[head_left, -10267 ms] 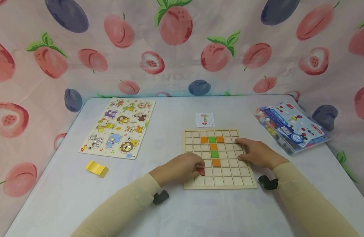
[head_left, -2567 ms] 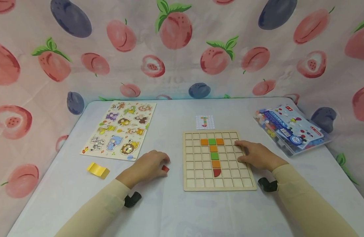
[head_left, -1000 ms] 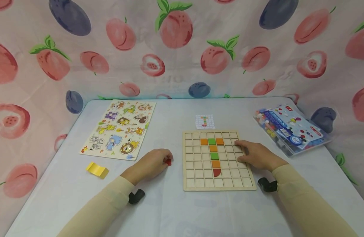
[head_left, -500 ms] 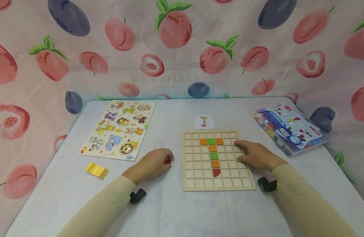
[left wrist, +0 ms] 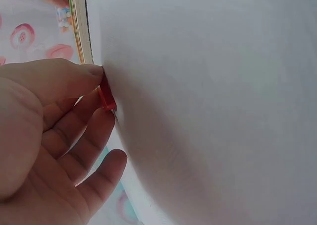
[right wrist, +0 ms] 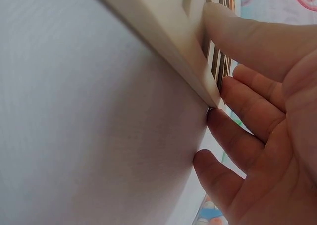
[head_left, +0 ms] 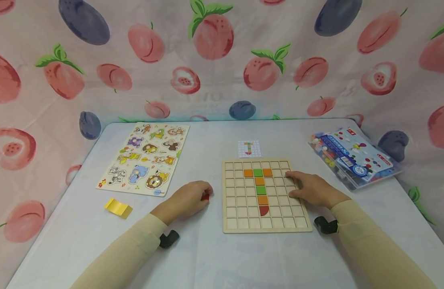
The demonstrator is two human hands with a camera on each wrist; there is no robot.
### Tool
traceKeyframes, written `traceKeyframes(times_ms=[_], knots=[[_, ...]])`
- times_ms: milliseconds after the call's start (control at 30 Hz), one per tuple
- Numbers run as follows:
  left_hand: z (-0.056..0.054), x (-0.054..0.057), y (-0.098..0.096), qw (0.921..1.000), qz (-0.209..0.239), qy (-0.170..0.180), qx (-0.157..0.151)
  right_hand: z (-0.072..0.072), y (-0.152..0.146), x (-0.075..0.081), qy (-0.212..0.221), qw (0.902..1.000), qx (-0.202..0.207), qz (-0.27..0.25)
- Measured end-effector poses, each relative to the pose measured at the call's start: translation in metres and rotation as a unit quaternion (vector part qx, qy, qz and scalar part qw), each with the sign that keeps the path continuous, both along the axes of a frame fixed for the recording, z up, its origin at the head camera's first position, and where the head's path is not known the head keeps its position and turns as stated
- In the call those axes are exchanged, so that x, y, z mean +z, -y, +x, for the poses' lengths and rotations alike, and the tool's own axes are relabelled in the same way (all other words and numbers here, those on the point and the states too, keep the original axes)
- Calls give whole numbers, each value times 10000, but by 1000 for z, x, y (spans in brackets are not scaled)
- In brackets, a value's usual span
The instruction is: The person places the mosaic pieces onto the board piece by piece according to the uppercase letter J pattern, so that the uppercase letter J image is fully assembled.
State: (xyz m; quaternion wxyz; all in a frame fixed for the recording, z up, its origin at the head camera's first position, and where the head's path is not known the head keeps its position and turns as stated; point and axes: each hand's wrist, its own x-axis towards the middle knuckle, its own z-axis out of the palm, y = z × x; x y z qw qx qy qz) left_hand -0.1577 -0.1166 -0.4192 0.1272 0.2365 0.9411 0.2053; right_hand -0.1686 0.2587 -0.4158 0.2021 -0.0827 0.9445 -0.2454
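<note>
Left of the wooden grid board [head_left: 230,223], my left hand [head_left: 187,197] pinches a small red tile [left wrist: 107,97] between thumb and fingers, just above the white tabletop. Most of that tile is hidden in the head view; the left wrist view shows mainly its edge. My right hand [head_left: 317,188] rests on the board's right side with loosely extended fingers, the thumb and index finger touching its top. Orange tiles and green tiles form a T in the grid. A rounded red tile [head_left: 264,210] sits at the foot of its stem.
A small printed pattern card [head_left: 249,149] lies behind the board. An animal puzzle board [head_left: 144,158] is at the back left, with a folded yellow paper piece [head_left: 118,208] in front of it. At the right stands a clear plastic box [head_left: 355,158] of colourful pieces.
Since the oldest frame, a rounded red tile has come to lie below the lowest orange one. My left hand left the board, took a red tile and lately edged right. My right hand stayed put.
</note>
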Motion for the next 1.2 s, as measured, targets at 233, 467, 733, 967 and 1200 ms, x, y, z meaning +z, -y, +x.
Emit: traceKeyframes(times_ms=[233,467,733,967,1200], knots=[[1,-2,0,9998,33,2,-181,0,0,0,4,10000,-5,-4],[1,-4,1,9999,1,-96,-87,1,0,0,-44,10000,44,-28],[1,-1,4,9998,-86,-181,-52,0,0,-3,-62,10000,68,-4],[3,-2,9,9996,-203,-178,4,0,0,-2,10,10000,27,21],[7,2,14,9998,-185,61,19,0,-1,-1,-105,9999,117,38]])
